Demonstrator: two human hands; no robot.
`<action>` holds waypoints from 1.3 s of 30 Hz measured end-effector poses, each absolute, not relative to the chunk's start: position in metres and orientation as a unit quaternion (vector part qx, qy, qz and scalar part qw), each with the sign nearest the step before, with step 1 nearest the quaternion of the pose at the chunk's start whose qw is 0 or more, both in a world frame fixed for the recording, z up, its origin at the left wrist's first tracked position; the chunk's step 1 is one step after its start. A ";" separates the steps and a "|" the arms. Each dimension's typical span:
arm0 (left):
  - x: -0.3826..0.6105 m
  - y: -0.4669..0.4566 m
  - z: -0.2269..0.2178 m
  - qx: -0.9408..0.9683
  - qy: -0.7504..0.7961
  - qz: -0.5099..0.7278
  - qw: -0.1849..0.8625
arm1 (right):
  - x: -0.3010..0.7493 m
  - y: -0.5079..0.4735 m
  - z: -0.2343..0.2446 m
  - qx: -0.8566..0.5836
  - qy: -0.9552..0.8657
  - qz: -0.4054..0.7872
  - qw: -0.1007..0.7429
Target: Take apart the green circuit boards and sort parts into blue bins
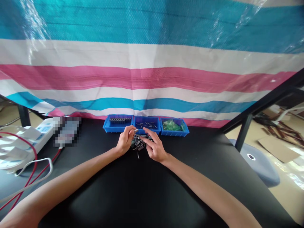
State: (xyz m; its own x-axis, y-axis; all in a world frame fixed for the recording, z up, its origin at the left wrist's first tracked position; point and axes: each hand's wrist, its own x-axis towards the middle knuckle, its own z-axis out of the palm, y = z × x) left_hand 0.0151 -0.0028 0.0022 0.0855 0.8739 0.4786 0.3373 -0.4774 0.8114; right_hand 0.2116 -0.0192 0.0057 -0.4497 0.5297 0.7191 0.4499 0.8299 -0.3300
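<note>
A loose pile of small metal parts [138,144], some of them thin pins, lies on the black table between my hands. My left hand [124,141] is closed at the pile's left side, thumb and index finger pinching a small light-grey piece [136,130] whose exact kind is too small to tell. On the other side, my right hand [155,148] reaches over the pile with index and middle fingers stretched out and apart. Its fingertips are close to the parts, and nothing is clearly seen held in it. One thin pin [138,155] sticks out toward me.
Just behind the pile stand three joined blue bins: the left bin [114,129] holds rows of dark cylindrical parts, the middle bin [158,130] thin pins, the right bin [174,134] green pieces. A power strip [45,128] and red cable [35,152] lie left. A striped sheet [152,79] hangs behind.
</note>
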 end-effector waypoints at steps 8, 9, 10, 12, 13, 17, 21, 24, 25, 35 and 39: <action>0.017 -0.001 0.002 0.662 0.449 0.537 0.269 | 0.211 -0.019 0.005 -0.279 -0.852 0.053 0.441; 0.017 -0.001 0.002 0.662 0.449 0.536 0.269 | 0.211 -0.019 0.004 -0.276 -0.854 0.053 0.438; 0.017 -0.001 0.002 0.663 0.450 0.535 0.268 | 0.211 -0.018 0.004 -0.273 -0.856 0.054 0.437; 0.016 0.000 0.002 0.665 0.453 0.530 0.267 | 0.211 -0.018 0.003 -0.267 -0.858 0.056 0.435; 0.016 0.000 0.003 0.668 0.453 0.527 0.267 | 0.211 -0.018 0.003 -0.265 -0.859 0.056 0.434; 0.015 0.000 0.002 0.685 0.453 0.513 0.250 | 0.210 -0.020 0.004 -0.279 -0.852 0.065 0.438; 0.014 -0.003 0.002 0.724 0.436 0.485 0.227 | 0.209 -0.021 0.006 -0.320 -0.828 0.082 0.454; 0.014 -0.004 0.002 0.762 0.417 0.448 0.212 | 0.209 -0.019 0.007 -0.333 -0.823 0.081 0.453; 0.014 -0.004 0.002 0.772 0.414 0.436 0.207 | 0.209 -0.019 0.007 -0.334 -0.823 0.080 0.453; 0.014 -0.005 0.006 0.803 0.401 0.393 0.200 | 0.208 -0.017 0.004 -0.341 -0.810 0.088 0.469; 0.015 -0.005 0.011 0.802 0.392 0.409 0.191 | 0.210 -0.017 0.005 -0.362 -0.785 0.117 0.488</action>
State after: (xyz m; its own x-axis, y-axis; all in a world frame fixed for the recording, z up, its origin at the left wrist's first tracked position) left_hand 0.0155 -0.0046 0.0111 0.3591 0.7841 0.5063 0.4718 -0.6205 0.6264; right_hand 0.2095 -0.0174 0.0054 -0.2607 0.6832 0.6821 0.4552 0.7101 -0.5372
